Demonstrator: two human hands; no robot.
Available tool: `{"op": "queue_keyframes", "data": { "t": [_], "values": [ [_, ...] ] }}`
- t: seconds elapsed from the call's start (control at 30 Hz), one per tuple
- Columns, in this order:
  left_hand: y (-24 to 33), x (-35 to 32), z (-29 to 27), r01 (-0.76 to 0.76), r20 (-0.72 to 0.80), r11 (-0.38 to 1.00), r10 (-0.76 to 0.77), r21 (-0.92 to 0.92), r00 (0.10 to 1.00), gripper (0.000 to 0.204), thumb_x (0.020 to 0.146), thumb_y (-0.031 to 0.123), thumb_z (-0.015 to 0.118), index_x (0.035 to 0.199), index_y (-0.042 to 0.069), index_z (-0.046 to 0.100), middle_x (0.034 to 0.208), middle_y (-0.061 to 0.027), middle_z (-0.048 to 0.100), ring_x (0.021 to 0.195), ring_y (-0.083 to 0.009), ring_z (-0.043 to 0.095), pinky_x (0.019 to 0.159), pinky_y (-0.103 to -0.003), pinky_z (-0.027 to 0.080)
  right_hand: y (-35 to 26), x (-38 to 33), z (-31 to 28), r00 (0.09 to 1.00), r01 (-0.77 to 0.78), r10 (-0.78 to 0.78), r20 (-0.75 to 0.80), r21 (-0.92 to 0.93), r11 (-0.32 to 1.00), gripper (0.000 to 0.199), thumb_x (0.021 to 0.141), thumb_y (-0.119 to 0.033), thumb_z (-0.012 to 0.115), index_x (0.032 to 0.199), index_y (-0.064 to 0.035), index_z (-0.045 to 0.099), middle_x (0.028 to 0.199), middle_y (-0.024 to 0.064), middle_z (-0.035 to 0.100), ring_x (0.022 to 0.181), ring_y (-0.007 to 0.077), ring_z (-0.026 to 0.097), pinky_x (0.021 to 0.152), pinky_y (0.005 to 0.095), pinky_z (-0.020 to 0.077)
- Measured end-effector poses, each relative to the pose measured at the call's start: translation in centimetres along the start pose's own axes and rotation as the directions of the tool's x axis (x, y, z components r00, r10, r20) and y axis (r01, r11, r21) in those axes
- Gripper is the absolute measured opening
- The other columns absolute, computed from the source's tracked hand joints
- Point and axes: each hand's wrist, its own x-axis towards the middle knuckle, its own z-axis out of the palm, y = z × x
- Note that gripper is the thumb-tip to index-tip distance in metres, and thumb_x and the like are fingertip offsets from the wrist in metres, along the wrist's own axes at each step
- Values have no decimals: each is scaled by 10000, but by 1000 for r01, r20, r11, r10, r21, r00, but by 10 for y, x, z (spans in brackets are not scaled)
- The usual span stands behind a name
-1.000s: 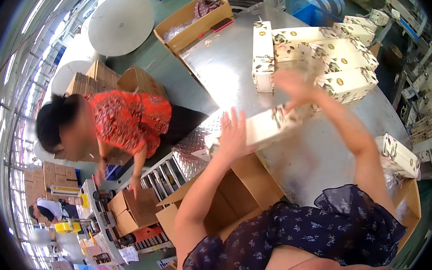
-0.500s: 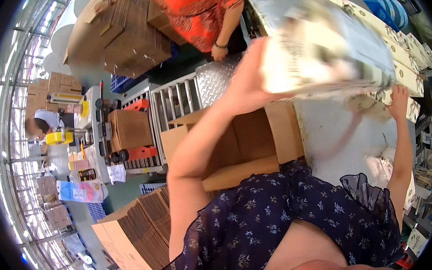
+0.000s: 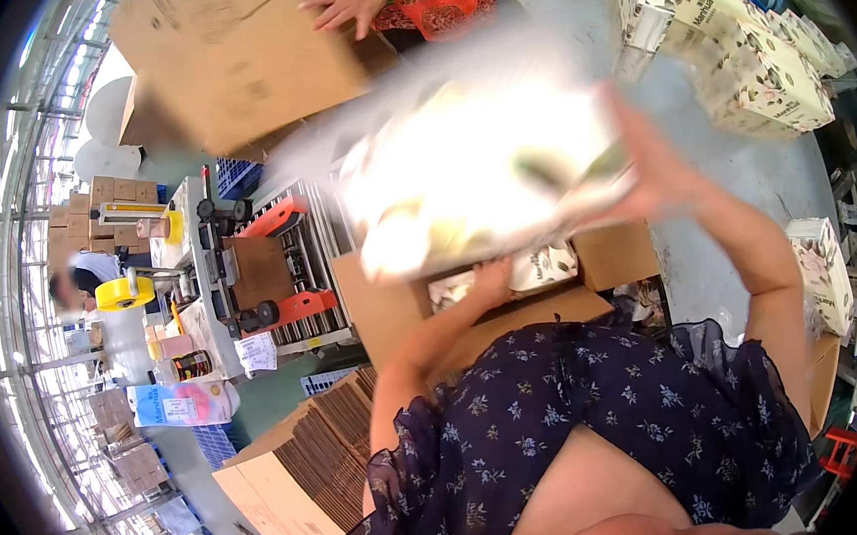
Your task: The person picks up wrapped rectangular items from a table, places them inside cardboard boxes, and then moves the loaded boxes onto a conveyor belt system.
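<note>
My right hand (image 3: 640,158) is closed on the end of a flower-printed tissue pack (image 3: 491,164), which is raised over the carton and smeared by motion and glare. Below it stands an open cardboard carton (image 3: 621,254) with its flaps spread. Inside the carton lies another cream flower-printed pack (image 3: 546,267). My left hand (image 3: 492,283) reaches in and rests on this pack, fingers laid out and partly covered by the raised one.
Several cream packs (image 3: 778,74) stand on the grey metal table (image 3: 694,159). A co-worker's hand (image 3: 356,6) is at a large cardboard box (image 3: 236,67). Flattened cartons (image 3: 308,465) are stacked at lower left. A roller conveyor (image 3: 326,295) runs beside the carton.
The carton now has a pack in it, and my left hand has come down inside. My right hand has swung left from the table with another pack. The co-worker's large box has shifted.
</note>
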Motion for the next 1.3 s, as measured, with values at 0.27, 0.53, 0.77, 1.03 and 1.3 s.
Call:
{"op": "queue_keyframes", "data": {
  "t": [0.27,0.53,0.77,1.03,1.3],
  "values": [
    [18,24,106,-109,303,994,106,-8,947,776,779,284,773,1403,3,407,1456,-256,412,1282,-446,465,1029,-550,409,139,-18,235,821,74,258,510,-542,837,718,661,-268,800,1283,-73,499,1144,150,589,1090,331,588,968,423,404],
    [14,65,53,-225,342,944,300,-242,890,635,872,349,685,1347,-24,489,1333,-294,525,1228,-420,525,1029,-464,438,193,-34,170,912,122,31,409,-343,931,307,856,-320,641,691,-62,656,700,155,657,664,352,656,562,454,523],
    [80,72,-99,-337,85,883,382,-326,920,571,913,370,657,1344,20,528,1285,-232,587,1187,-382,572,1006,-441,464,294,87,-170,704,-699,137,-696,-648,302,738,787,-308,717,1376,-10,386,1233,254,562,1111,389,583,913,470,499],
    [205,120,-257,-597,-480,800,500,-63,721,515,798,103,735,1275,14,563,1233,-187,586,1167,-361,555,982,-432,465,363,75,-202,550,-834,661,-511,-371,408,1206,663,-425,810,1545,13,113,1376,265,510,1196,393,573,996,450,481],
    [311,238,-284,-499,-228,774,606,389,762,814,649,210,839,1324,13,428,1233,-187,545,1182,-361,541,989,-488,415,259,-152,-295,826,-558,553,-107,-288,778,1130,585,-404,889,1494,-31,331,1475,256,396,1338,386,421,1134,442,322]
  ]
}}
